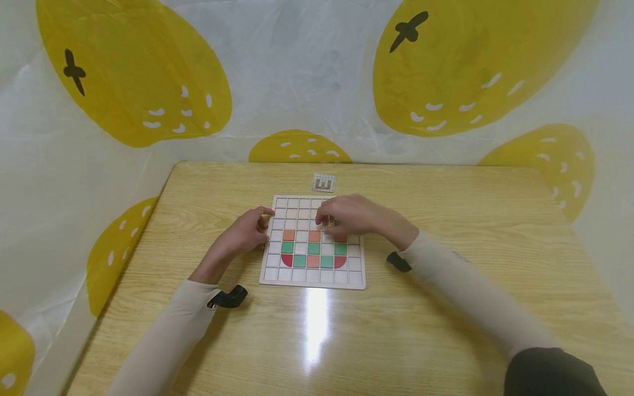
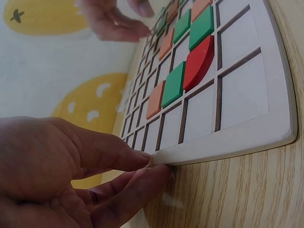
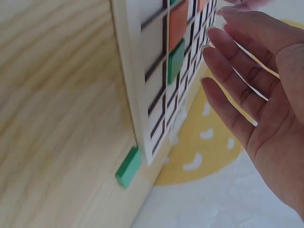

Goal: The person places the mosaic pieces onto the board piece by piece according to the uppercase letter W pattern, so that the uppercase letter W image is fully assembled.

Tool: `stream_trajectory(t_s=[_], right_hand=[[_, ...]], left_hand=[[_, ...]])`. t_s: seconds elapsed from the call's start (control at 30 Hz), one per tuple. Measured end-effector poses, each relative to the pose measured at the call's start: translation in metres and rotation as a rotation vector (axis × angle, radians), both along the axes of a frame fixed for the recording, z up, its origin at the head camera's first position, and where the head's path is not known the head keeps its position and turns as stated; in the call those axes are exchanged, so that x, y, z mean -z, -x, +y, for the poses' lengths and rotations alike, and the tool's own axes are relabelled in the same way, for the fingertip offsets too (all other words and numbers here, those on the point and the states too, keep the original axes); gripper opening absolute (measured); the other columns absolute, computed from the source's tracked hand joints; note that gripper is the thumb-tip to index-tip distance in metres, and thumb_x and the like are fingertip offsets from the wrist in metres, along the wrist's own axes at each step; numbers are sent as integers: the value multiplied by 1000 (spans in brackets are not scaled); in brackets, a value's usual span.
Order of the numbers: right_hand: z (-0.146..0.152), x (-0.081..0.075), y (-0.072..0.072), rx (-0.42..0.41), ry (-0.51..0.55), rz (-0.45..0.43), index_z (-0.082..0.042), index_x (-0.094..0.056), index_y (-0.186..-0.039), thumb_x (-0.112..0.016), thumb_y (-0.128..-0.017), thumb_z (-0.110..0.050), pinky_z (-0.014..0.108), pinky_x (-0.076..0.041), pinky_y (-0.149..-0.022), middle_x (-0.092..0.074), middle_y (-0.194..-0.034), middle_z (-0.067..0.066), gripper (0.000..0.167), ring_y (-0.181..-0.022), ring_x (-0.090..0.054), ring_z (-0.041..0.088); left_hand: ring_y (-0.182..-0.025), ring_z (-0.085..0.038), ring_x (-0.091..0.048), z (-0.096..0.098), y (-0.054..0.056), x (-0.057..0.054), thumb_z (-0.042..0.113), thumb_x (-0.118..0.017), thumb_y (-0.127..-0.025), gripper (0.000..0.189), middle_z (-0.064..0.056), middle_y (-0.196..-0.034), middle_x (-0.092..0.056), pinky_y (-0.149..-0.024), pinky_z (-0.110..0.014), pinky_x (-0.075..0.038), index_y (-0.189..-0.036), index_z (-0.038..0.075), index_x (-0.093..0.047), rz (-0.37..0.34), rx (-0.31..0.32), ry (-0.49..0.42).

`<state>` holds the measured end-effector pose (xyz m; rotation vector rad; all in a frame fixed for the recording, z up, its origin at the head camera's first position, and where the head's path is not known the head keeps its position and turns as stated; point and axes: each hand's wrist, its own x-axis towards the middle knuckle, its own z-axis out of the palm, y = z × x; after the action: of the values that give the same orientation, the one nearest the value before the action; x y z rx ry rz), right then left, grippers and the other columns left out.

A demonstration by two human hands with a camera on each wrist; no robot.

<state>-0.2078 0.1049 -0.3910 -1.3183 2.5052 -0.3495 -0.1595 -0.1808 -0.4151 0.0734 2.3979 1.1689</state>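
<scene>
A pale gridded board [image 1: 299, 274] lies on the table, its inset tiles forming a three-pronged shape. Orange tiles [image 1: 314, 236], green tiles [image 1: 313, 248] and two rounded red tiles [image 1: 287, 260] fill several squares. My left hand [image 1: 244, 230] holds the board's left edge, with the thumb [image 2: 118, 153] and a finger against the rim in the left wrist view. Over the board's upper right hovers my right hand [image 1: 351, 213], fingers loosely bent and no tile visible in them. It partly covers a green tile [image 1: 337, 222] in the head view.
A small card [image 1: 323, 182] with a gridded picture lies behind the board. One loose green tile [image 3: 128, 167] sits on the table beside the board in the right wrist view. The wooden table [image 1: 426, 341] meets a lemon-patterned sheet [image 1: 302, 71] at the back.
</scene>
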Motion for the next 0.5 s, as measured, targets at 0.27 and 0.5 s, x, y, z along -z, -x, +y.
stream_trajectory(t_s=[0.27,0.5], right_hand=[[26,-1,10,47,41,-15,-13,-73,-114,-73,-93,-22,37,-53,-85,-70,-102,-4,23,-95,-64,15],[46,1,20,82,64,-14,-13,-73,-113,-71,-93,-20,39,-53,-87,-71,-102,-3,21,-96,-65,16]], left_hand=[[-97,-29,-52,1,-1,-1,-11,-60,-92,62,-20,-118,-48,-72,-33,-56,-149,4,-42,-7,-7,-9],[-99,-30,-52,0,0,1,-11,-59,-93,60,-20,-117,-47,-71,-31,-54,-149,3,-41,4,2,-7]])
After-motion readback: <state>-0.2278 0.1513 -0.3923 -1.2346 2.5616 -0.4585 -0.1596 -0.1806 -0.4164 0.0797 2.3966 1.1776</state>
